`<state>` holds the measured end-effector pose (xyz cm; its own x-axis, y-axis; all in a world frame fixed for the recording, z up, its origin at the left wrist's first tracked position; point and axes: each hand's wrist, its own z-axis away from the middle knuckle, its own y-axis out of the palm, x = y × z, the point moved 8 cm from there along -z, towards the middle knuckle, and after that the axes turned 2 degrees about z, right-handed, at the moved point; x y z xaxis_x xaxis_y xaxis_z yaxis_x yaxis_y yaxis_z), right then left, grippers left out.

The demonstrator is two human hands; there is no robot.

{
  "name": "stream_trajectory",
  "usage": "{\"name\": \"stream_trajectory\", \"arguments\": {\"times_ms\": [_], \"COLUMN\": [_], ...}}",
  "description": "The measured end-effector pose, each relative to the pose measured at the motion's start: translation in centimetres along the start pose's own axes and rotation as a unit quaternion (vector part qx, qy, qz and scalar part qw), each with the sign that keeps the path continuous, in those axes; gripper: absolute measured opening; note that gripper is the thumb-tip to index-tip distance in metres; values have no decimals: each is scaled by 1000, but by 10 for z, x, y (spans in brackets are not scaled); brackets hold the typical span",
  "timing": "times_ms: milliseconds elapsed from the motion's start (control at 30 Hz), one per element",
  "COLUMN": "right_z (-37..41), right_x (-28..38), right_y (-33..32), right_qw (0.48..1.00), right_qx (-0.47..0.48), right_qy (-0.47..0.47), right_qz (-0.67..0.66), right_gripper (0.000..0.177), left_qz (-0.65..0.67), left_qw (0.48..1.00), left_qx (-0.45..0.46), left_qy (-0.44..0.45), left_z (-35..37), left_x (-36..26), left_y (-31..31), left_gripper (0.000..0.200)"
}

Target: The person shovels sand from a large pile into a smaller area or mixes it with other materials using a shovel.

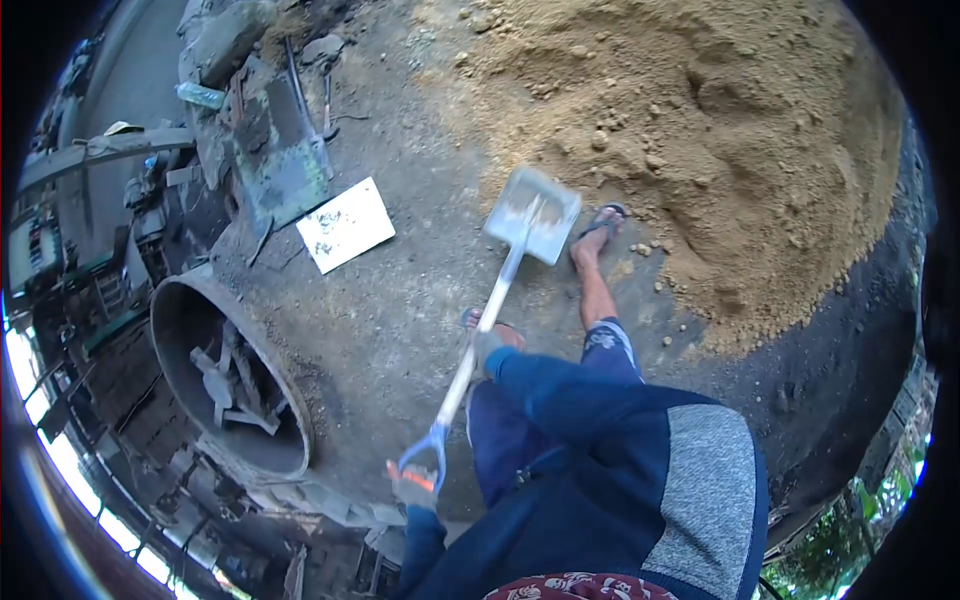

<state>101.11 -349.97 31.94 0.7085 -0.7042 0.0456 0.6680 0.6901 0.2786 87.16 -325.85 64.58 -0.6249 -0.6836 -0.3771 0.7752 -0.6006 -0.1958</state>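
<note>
Blue grip (pixel 438 441) at seven o'clock, left hand (pixel 413 487) clenched round it; right hand (pixel 487 346) wraps the shovel's (pixel 499 290) pale shaft (pixel 462 382) near mid-view, finger detail blurred. Shovel slants up to its blade (pixel 552 236) at one, beside the sand heap (pixel 720 150) at two. Likely stiff, fairly light unladen, blade-heavy once filled; smooth shaft may slip. Best hold: grip and mid-shaft. Drum (pixel 180 340) past eight, white board (pixel 365 216) at ten.

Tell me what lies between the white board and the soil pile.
Seen in the head view, grey ground comes first, then the shovel's blade, then a sandaled foot at the edge of the soil pile.
</note>
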Motion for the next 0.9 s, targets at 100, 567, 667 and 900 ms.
{"name": "stream_trajectory", "arguments": {"times_ms": [100,567,667,900], "right_z": [71,-46,-19,90], "right_x": [-87,278,276,399], "right_y": [43,-38,-51,-158], "right_qw": [988,989,991,968], "right_qx": [-62,-114,-85,-46], "right_qy": [133,-43,-94,-227], "right_qz": [47,81,39,-92], "right_gripper": [16,20,12,8], "left_qz": [-5,-12,21,-88], "left_qw": [993,1000,999,991], "left_qx": [-119,0,-34,75], "left_qy": [21,11,-29,-61], "left_z": [33,-69,-34,2], "left_x": [-11,89,85,120], "left_y": [-67,263,255,342], "left_gripper": [53,53,53,53]}}
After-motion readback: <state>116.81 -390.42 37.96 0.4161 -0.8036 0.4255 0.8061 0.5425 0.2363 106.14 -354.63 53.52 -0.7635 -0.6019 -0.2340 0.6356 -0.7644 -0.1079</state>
